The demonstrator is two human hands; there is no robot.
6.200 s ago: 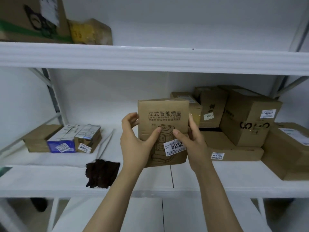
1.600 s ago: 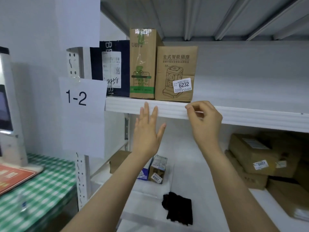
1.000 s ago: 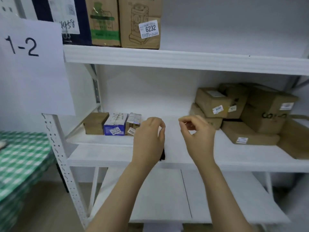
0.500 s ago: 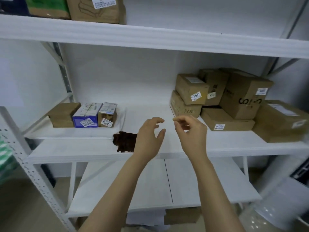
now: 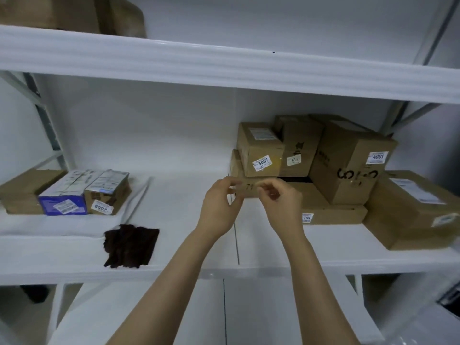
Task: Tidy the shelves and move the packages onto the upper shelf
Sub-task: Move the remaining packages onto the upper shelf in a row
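Note:
Cardboard packages are stacked at the right of the middle shelf point(image 5: 74, 267): a box labelled 3007 point(image 5: 260, 150) lies on a flat box point(image 5: 250, 191), beside a box labelled 4001 point(image 5: 348, 168). My left hand point(image 5: 220, 207) and my right hand point(image 5: 282, 206) hover side by side in front of the flat box's near end. Their fingers are loosely curled and no grip shows. The upper shelf point(image 5: 224, 68) runs across the top, with brown packages point(image 5: 74, 13) at its left end.
At the shelf's left stand a brown box point(image 5: 22, 192), a blue box point(image 5: 66, 197) and a small box labelled 6002 point(image 5: 107, 192). A dark cloth point(image 5: 130, 245) lies near the front edge. A long flat box point(image 5: 331, 212) and a large box point(image 5: 410, 210) sit at right.
The box labelled 6232 went from my hands onto the upper shelf. My hands then came down and moved forward to the flat box under the 3007 box.

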